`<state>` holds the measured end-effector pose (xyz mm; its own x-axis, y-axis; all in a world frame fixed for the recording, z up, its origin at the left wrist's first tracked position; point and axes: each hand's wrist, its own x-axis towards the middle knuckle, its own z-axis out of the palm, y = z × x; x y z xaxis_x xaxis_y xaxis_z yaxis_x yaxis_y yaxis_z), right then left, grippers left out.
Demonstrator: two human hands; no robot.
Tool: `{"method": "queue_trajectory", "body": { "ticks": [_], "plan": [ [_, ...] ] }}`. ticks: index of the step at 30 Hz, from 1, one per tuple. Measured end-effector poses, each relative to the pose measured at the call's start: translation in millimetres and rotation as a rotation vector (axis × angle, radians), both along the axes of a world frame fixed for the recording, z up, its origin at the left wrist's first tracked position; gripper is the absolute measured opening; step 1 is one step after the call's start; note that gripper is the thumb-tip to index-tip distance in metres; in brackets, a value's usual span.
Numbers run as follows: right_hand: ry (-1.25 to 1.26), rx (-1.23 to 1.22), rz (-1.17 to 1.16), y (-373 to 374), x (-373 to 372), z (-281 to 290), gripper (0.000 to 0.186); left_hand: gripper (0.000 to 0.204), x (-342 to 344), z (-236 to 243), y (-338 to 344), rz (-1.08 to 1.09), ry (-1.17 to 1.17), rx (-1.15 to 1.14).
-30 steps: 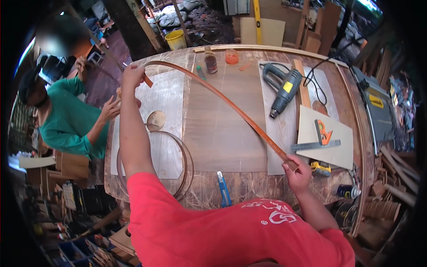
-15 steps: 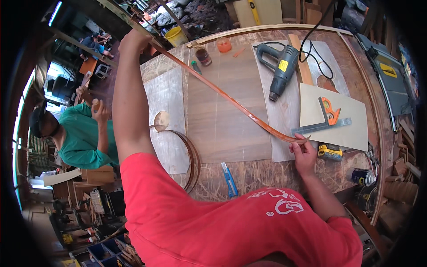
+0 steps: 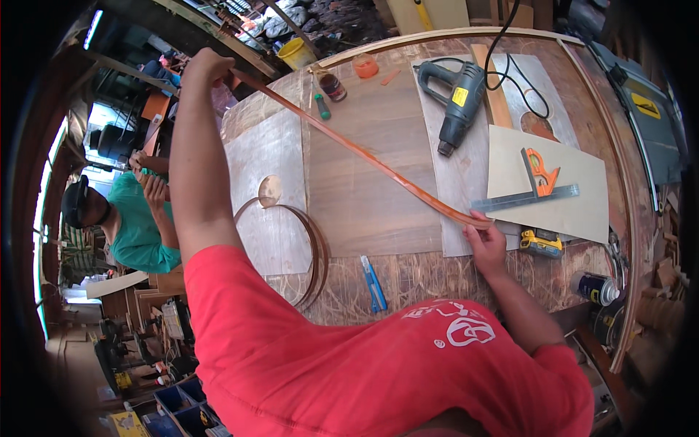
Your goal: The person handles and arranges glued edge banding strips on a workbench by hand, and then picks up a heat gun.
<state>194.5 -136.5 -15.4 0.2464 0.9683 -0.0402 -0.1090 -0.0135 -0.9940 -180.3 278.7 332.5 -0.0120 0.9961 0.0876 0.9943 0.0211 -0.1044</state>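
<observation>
A long, thin strip of glossy reddish-brown wood (image 3: pixel 397 176) stretches diagonally above the workbench (image 3: pixel 338 291). Its far-left end is in my left hand (image 3: pixel 207 67), closed around it with the arm reaching out. At the near right end, my right hand (image 3: pixel 486 244) pinches the strip between thumb and fingers. Beneath it lies a wide brown wood veneer sheet (image 3: pixel 378 211). Bent wooden hoops (image 3: pixel 317 255) rest to the left, and a blue utility knife (image 3: pixel 374 284) lies close to my body. A combination square (image 3: pixel 540 175) sits just beyond my right hand.
A heat gun (image 3: pixel 466 98) with its black cord lies at the far right. A yellow-and-black battery pack (image 3: pixel 541 243) and a spray can (image 3: pixel 595 289) are on the right. A dark bottle (image 3: pixel 333 87) and green-handled screwdriver (image 3: pixel 322 107) stand far left. A co-worker in green (image 3: pixel 142 226) is at left.
My left hand has shifted slightly left, and the strip with it. My right hand has closed up nearer the strip's tip and moved slightly left. The co-worker's hands have come together.
</observation>
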Motion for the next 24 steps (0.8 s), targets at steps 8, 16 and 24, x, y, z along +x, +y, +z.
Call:
{"method": "queue_trajectory", "body": {
  "ticks": [8, 16, 24],
  "plan": [
    [-0.333, 0.051, 0.016, -4, 1, 4, 0.049, 0.028, -15, -69, -9, 0.236, -0.105, 0.025],
    [-0.219, -0.011, 0.000, -16, 2, -7, 0.062, 0.048, -13, -115, -19, 0.267, -0.220, 0.125],
    [-0.286, -0.088, 0.009, -25, 12, -2, 0.076, 0.057, -37, -134, -29, 0.175, -0.242, 0.280]
  ]
}}
